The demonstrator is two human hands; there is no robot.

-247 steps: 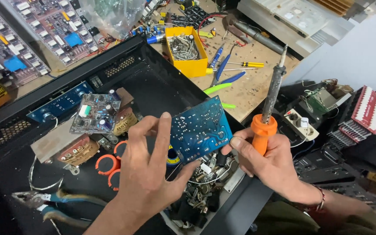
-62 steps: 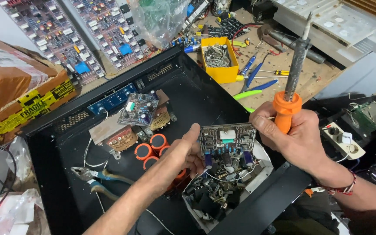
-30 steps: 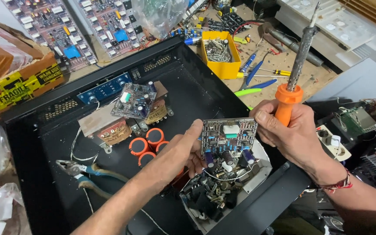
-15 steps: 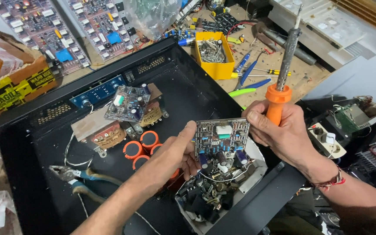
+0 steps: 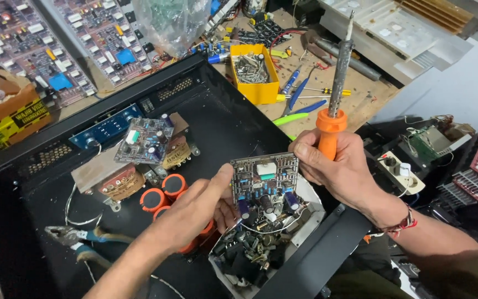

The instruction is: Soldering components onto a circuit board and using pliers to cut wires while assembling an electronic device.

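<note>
Left hand (image 5: 195, 213): reaching in from the lower left over the black chassis (image 5: 233, 119), its fingers closing on the left edge of the small circuit board (image 5: 265, 176), thumb lying against the board's near corner.
Right hand (image 5: 336, 169): gripping the orange handle of the soldering iron (image 5: 334, 91) in a closed fist while the fingertips are also pinching the board's right edge; a red thread bracelet (image 5: 402, 226) is sitting on the wrist.
Small circuit board: being held tilted up between both hands, component side facing the camera, directly above the white tray (image 5: 308, 213) of loose parts; thin wires are trailing from its lower edge down into the tray.
Soldering iron: standing nearly upright, its metal shaft and tip pointing away from the person, well above the board and touching nothing.
White tray: resting on the front right corner of the chassis, holding a heap of dark capacitors and other loose components.
Inside the chassis: a second circuit board (image 5: 146, 139) is sitting on a transformer (image 5: 118, 182) at the left, and orange capacitors (image 5: 164, 194) are standing just beside the left wrist.
Pliers (image 5: 81, 239): lying on the chassis floor at the lower left, blue handles, well apart from both hands.
Surface (image 5: 372, 102): carrying a yellow bin (image 5: 261, 91) of metal screws behind the chassis, with screwdrivers (image 5: 300, 94) lying just beside it.
Far left: green and blue boards (image 5: 92, 39) are lying flat in rows beyond the chassis.
</note>
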